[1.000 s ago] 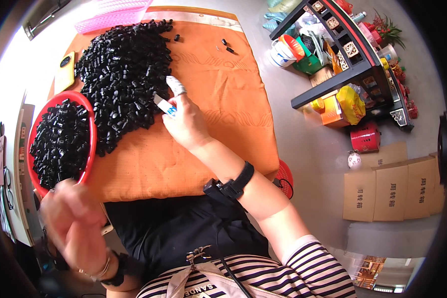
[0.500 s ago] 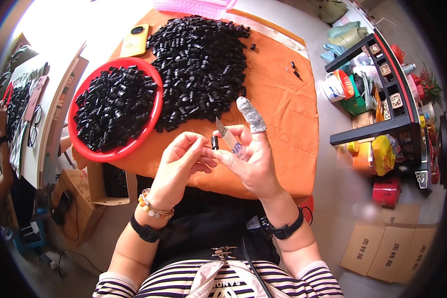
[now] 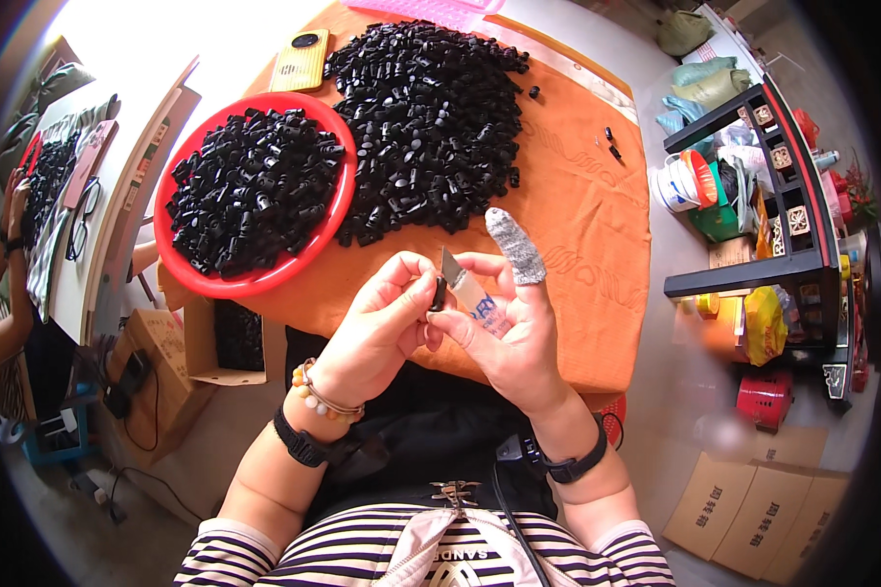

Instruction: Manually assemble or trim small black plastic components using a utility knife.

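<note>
Head view: my left hand (image 3: 377, 328) fingers pinch small black part (image 3: 440, 293); right hand (image 3: 509, 323) grips blade (image 3: 460, 279) touching it.

Three flat brown cardboard cartons (image 3: 754, 509) with dark printing lean together on the floor at my near right. An open brown cardboard box (image 3: 210, 342) sits under the table edge to my near left. A yellow printed bag (image 3: 765, 323) lies by the black shelf (image 3: 754, 176) on the right, and a white tub (image 3: 677, 184) with a coloured label stands beside it, farther off.
</note>
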`<state>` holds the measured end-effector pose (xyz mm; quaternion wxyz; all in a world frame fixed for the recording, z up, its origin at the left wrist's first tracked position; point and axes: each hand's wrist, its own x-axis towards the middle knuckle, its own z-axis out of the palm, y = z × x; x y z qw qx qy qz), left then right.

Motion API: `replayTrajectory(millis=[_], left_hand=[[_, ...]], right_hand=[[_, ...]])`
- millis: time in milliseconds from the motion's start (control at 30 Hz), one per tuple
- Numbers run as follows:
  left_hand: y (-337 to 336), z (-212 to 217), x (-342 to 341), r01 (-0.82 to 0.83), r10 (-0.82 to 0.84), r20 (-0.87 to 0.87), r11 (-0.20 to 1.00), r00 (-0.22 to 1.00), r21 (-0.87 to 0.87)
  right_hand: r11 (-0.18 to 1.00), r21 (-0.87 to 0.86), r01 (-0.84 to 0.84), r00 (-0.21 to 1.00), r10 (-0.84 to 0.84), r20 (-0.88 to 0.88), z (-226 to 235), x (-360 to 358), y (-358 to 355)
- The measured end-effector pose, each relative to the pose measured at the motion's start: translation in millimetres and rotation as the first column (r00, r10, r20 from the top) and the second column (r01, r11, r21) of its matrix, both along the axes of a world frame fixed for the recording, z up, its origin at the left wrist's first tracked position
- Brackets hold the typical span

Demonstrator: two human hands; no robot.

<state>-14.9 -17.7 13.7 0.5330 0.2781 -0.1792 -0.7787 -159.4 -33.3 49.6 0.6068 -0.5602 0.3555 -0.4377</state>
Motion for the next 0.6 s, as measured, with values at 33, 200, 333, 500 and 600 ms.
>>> replayTrajectory(millis=[33, 200, 333, 500, 600], left_hand=[[0.0, 0.1, 1.1, 0.002, -0.002, -0.020, 1.000, 1.000, 0.006], [0.1, -1.6, 7.1, 0.035, -0.032, -0.149, 0.999, 0.988, 0.016], [0.3, -3.5, 8.3, 0.047, -0.039, -0.166, 0.998, 0.985, 0.043], [2.0, -2.3, 7.0, 0.052, -0.038, -0.187, 0.996, 0.982, 0.067], [2.6, -4.0, 6.3, 0.052, -0.044, -0.192, 0.998, 0.980, 0.039]], right_hand=[[1.000, 0.001, -0.003, 1.000, 0.003, 0.002, -2.4, -0.4, 0.8], [1.000, -0.006, 0.019, 0.999, -0.020, -0.048, -7.3, -11.8, -0.4], [0.998, 0.059, -0.006, 0.995, 0.012, -0.097, -9.5, -9.4, 7.8], [1.000, 0.027, -0.014, 0.991, 0.017, -0.136, -11.5, -5.3, 11.7], [1.000, 0.023, 0.003, 0.989, 0.001, -0.149, -13.7, -4.7, 12.2]])
